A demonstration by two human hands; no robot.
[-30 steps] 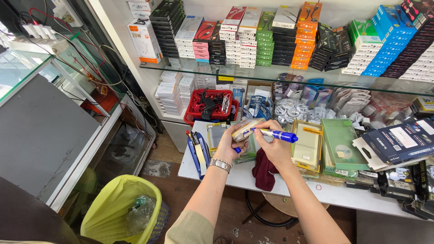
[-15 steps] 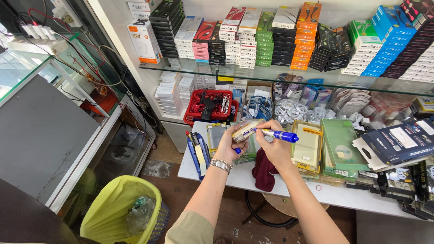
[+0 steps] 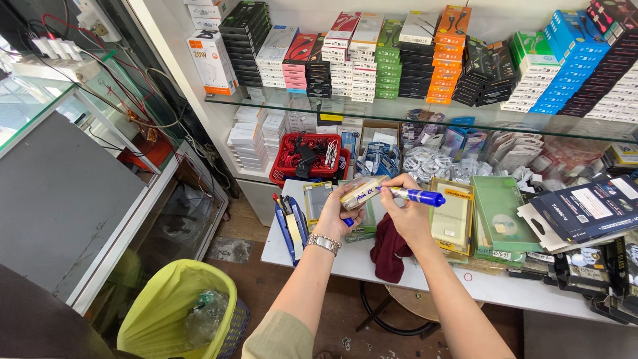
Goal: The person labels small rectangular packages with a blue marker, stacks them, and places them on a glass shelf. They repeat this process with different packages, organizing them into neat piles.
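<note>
My left hand is closed around a small clear packet, gripping it by its lower end so the face tilts up toward me above the white table. My right hand is closed on a blue marker, tip touching the packet's face, where blue handwriting shows. Judgement: the packet looks light and thin, somewhat flexible, with a glossy surface likely to slip; it is best pinched along its edges with the fingers behind as backing under pen pressure. The marker is rigid and light, held near its tip. Just beside my hands lie a dark red cloth, green boxes and a red basket of cables. A silver watch sits on my left wrist.
</note>
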